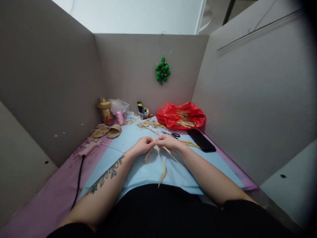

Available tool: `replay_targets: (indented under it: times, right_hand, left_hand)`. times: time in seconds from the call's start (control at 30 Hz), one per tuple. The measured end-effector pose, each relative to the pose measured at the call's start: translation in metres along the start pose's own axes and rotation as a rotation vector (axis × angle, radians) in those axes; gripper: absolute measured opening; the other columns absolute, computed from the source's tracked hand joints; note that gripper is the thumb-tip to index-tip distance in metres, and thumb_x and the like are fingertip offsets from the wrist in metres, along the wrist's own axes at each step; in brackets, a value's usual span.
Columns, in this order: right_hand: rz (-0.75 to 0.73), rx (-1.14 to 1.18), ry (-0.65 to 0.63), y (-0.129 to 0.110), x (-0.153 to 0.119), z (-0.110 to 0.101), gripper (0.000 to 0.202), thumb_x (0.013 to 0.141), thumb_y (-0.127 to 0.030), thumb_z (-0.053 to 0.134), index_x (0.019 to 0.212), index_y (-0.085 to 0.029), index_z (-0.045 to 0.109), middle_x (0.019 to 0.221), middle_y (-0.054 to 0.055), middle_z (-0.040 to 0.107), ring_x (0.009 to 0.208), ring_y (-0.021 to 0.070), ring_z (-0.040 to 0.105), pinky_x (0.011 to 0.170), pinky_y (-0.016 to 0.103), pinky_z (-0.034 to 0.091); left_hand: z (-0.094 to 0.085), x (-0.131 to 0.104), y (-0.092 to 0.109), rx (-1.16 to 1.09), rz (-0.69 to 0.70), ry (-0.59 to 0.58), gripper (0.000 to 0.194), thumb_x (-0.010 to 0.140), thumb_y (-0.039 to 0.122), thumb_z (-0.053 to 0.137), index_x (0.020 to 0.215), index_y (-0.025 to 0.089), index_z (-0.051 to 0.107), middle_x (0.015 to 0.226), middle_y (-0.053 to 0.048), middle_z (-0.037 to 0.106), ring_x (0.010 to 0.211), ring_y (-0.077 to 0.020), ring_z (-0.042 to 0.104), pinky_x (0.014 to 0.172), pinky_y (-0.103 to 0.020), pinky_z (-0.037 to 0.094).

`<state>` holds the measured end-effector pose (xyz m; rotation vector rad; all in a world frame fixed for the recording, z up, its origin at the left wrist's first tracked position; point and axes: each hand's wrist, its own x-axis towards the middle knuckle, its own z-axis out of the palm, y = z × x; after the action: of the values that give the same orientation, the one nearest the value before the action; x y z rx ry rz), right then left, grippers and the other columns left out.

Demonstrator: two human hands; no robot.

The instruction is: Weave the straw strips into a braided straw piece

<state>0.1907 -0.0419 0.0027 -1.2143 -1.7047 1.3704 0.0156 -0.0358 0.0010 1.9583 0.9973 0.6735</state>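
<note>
Grey panels wall in a counter on three sides, its top covered in pink and light blue; a green ornament hangs on the back panel. Near the middle of the counter, facing the near edge, two bare hands meet almost fingertip to fingertip. The left hand and the right hand each pinch pale fibre strips at the point where several cross. Neither hand is nearer: the crossing sits between them, touching both. The longest strip's axis runs from the fingers towards the near edge, with its tail bending a little to the left; shorter ends splay out to either side.

Just beyond the right hand lies a pair of scissors, and a black phone lies slantwise near the right edge. Towards the far right corner, an open red bag holds dry stalks. Along the left edge are a pink corded device and woven pieces. A pink spool stands near the far left corner.
</note>
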Motion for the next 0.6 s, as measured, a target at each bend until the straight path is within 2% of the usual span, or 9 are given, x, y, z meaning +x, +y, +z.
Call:
replay_targets:
  times: [0.1, 0.3, 0.5, 0.6]
  right_hand:
    - [-0.003, -0.006, -0.005, 0.002, 0.000, -0.003, 0.017, 0.063, -0.028, 0.060, 0.055, -0.015, 0.053, 0.043, -0.005, 0.046, 0.039, 0.0051, 0.034, 0.041, 0.021, 0.022]
    - [-0.032, 0.004, -0.067, 0.001, -0.003, -0.009, 0.018, 0.064, -0.027, 0.061, 0.054, -0.015, 0.052, 0.043, -0.005, 0.045, 0.040, 0.0048, 0.033, 0.041, 0.020, 0.022]
    - [-0.042, 0.084, -0.088, -0.004, -0.006, -0.010, 0.022, 0.063, -0.027, 0.064, 0.052, -0.014, 0.050, 0.043, -0.005, 0.046, 0.041, 0.0051, 0.036, 0.042, 0.020, 0.025]
    - [-0.015, 0.171, -0.105, -0.002, -0.004, -0.010, 0.023, 0.062, -0.030, 0.068, 0.058, -0.013, 0.054, 0.046, -0.004, 0.050, 0.042, 0.0056, 0.040, 0.044, 0.020, 0.028]
  left_hand:
    - [0.002, 0.000, 0.001, 0.026, 0.025, 0.017, 0.036, 0.075, 0.047, 0.048, 0.062, 0.014, 0.054, 0.054, 0.001, 0.054, 0.049, -0.0091, 0.044, 0.047, -0.020, 0.032]
    - [0.003, -0.004, 0.009, -0.037, 0.024, -0.029, 0.036, 0.076, 0.048, 0.047, 0.063, 0.014, 0.051, 0.053, 0.003, 0.050, 0.047, -0.0078, 0.042, 0.047, -0.020, 0.032]
    - [0.012, -0.006, 0.012, -0.263, -0.009, -0.094, 0.033, 0.078, 0.048, 0.046, 0.073, 0.016, 0.047, 0.062, 0.002, 0.054, 0.049, -0.0081, 0.049, 0.049, -0.021, 0.040]
    - [0.012, -0.004, 0.007, -0.243, -0.017, -0.048, 0.032, 0.079, 0.048, 0.045, 0.073, 0.017, 0.044, 0.058, 0.003, 0.051, 0.046, -0.0072, 0.048, 0.046, -0.019, 0.038]
